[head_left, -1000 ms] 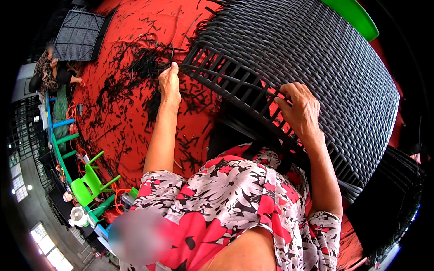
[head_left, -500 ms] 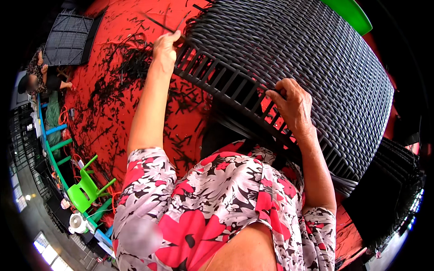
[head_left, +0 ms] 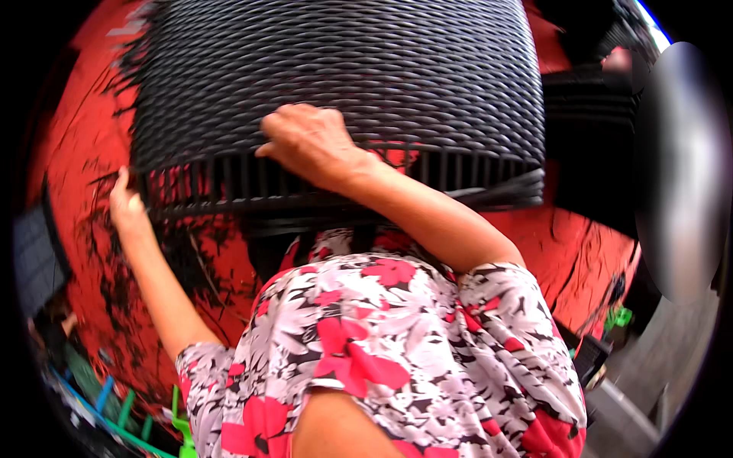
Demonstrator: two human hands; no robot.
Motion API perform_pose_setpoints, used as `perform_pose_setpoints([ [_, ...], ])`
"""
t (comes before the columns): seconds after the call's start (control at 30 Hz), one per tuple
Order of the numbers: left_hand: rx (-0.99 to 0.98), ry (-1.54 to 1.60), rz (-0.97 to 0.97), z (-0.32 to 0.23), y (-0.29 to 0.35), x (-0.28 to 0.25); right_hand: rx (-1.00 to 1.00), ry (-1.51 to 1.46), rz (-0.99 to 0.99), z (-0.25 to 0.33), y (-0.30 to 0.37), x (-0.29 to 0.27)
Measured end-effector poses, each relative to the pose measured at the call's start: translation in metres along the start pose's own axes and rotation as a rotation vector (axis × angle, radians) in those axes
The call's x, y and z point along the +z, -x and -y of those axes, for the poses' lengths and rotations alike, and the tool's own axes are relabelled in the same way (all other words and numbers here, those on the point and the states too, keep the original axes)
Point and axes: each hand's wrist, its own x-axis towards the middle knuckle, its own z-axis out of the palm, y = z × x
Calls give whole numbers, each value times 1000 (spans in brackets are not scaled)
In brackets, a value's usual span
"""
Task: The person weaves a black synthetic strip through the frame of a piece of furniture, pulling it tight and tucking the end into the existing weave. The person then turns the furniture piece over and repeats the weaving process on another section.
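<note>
A large panel of dark grey woven wicker (head_left: 343, 84) lies before me, its weave tight across most of the surface. Along the side nearest me runs a band of bare upright bars (head_left: 244, 177) with gaps between them. My right hand (head_left: 309, 145) is curled over the weave's lower edge, just above that band; its fingers are closed and what they hold is hidden. At the panel's left corner my left hand (head_left: 128, 204) reaches up beside the frame, fingers together and blurred. Nothing can be made out in its grasp. Loose strip ends (head_left: 130, 69) stick out along the panel's left edge.
Dark strip scraps (head_left: 107, 263) litter the red floor (head_left: 72, 156) on the left. A black stack (head_left: 588, 145) stands to the right of the panel. Green and blue rails (head_left: 114, 412) and a bright green chair part (head_left: 183, 427) show at the lower left.
The view has turned, so the panel now lies nearly level across it. My right hand has moved leftward along the weave's edge. My left hand is lower, beside the panel's left corner.
</note>
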Motion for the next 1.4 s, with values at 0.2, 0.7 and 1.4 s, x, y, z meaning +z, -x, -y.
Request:
perform_pose_setpoints([
  [0.2,-231,40,237,-14,-15,22,-67,113,-105,-7,32,-32],
  [0.7,-20,219,110,8,53,76,-97,109,-81,-1,38,-46],
  [1.4,622,-1083,228,5,122,127,-116,175,-74,-6,35,-38],
])
